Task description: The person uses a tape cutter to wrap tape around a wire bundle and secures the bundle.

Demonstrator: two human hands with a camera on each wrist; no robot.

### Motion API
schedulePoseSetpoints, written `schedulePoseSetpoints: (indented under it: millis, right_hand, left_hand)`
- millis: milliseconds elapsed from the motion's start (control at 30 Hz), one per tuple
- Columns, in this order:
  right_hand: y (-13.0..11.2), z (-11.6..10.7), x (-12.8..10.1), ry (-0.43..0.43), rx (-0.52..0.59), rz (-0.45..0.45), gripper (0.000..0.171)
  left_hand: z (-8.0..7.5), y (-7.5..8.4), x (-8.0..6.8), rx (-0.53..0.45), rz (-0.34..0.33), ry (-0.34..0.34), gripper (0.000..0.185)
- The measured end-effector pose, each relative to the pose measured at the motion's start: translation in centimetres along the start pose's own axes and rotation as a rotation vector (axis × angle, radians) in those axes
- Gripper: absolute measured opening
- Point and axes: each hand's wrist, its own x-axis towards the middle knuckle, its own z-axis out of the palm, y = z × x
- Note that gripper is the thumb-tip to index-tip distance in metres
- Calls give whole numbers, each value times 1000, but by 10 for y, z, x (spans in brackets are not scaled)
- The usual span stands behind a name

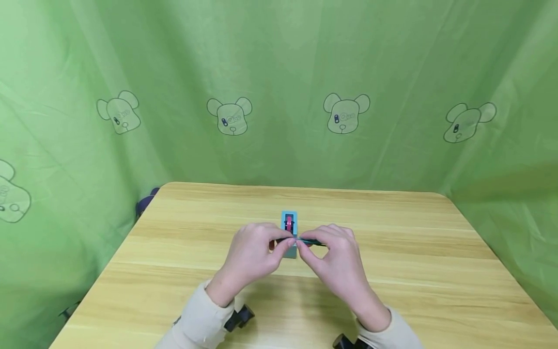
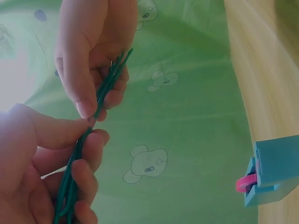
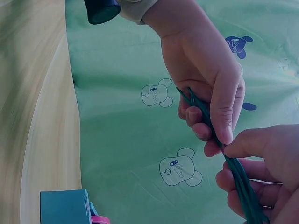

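A thin bundle of dark green cord-like strands [image 2: 70,184] runs through both hands, held up above the table. My left hand [image 1: 255,252] pinches it near its middle between thumb and index finger, its other fingers curled along the strands. Right beside it my right hand [image 1: 337,257] pinches the bundle too, thumb tip close to the left thumb. Loose strand ends show past the fingers in both wrist views. Just beyond the hands stands a light blue tape dispenser [image 1: 289,213] with a pink roll; the hands hide part of it in the head view.
The wooden table [image 1: 414,232] reaches out on all sides of the dispenser. Green curtains [image 1: 283,63] with bear-head prints hang behind and beside it. A dark purple object [image 1: 145,202] shows past the left table edge. Black wrist devices [image 1: 239,318] sit by the sleeves.
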Motion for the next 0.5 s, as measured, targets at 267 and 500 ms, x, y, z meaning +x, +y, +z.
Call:
schedulePoseSetpoints:
  millis: [267, 500]
  right_hand:
    - [-2, 0, 0, -22, -29, 53, 8]
    - [-4, -4, 1, -120, -34, 107, 5]
  left_hand:
    - [2, 0, 0, 25, 76, 53, 5]
    - [3, 0, -1, 57, 119, 73, 5]
